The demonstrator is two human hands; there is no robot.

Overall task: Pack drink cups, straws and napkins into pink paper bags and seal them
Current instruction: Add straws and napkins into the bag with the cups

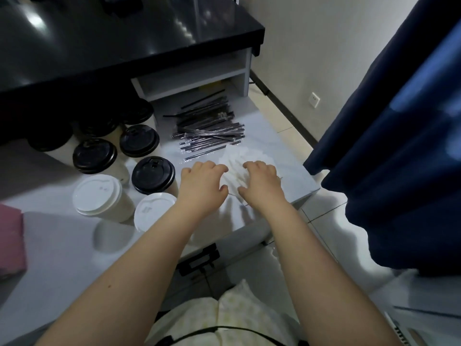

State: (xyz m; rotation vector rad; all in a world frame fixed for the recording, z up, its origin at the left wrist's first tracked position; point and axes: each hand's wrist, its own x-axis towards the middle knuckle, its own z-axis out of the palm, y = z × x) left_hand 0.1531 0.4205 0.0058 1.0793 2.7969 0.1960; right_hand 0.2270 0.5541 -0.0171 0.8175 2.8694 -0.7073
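Observation:
A loose pile of white napkins [243, 158] lies near the right edge of the white table [62, 240]. My left hand [202, 183] and my right hand [262, 183] both reach onto the pile with fingers curled down over its near part. Whether either hand pinches a napkin I cannot tell. Behind the napkins lies a heap of black wrapped straws [209, 131]. Left of my hands stand lidded cups: two with white lids [98, 194] [153, 211] and several with black lids [153, 174]. A pink paper bag [10, 243] shows at the left edge.
A black counter [99, 41] with a white shelf unit [194, 78] under it rises behind the table. A dark blue curtain [399, 146] hangs at the right. The table's right edge drops to a tiled floor [324, 221].

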